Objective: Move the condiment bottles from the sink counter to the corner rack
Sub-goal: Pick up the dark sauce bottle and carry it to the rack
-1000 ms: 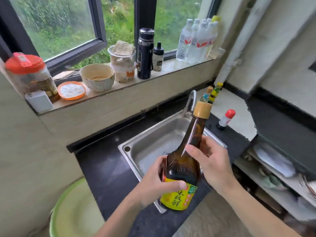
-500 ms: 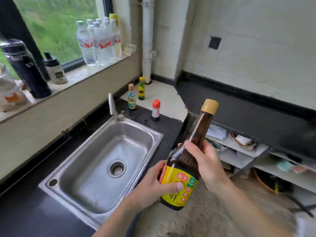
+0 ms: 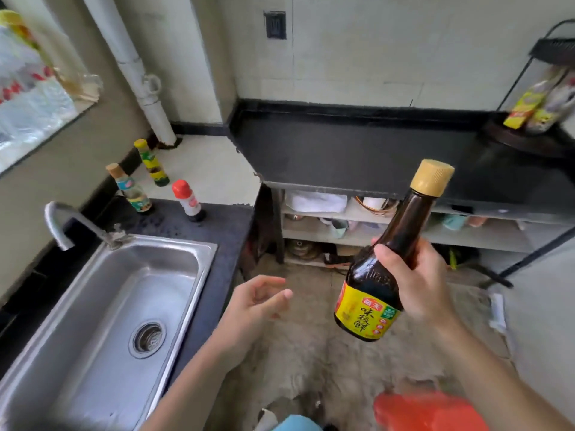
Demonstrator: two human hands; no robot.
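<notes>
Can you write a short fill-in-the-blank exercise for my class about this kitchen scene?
1. The brown bottle is held in the ____ hand.
2. The left hand is open and holds ____.
3. The brown bottle's cap is ____ in colour.
4. Behind the sink stand ____ small bottles.

Missing words: right; nothing; tan; three

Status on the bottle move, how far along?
Done: the corner rack at far right already holds a couple of blurred bottles. In hand: the right hand grips the dark bottle by its neck, in the air; the left hand is open and empty. Left: three small bottles by the sink, tan-capped, yellow-capped and red-capped.
</notes>
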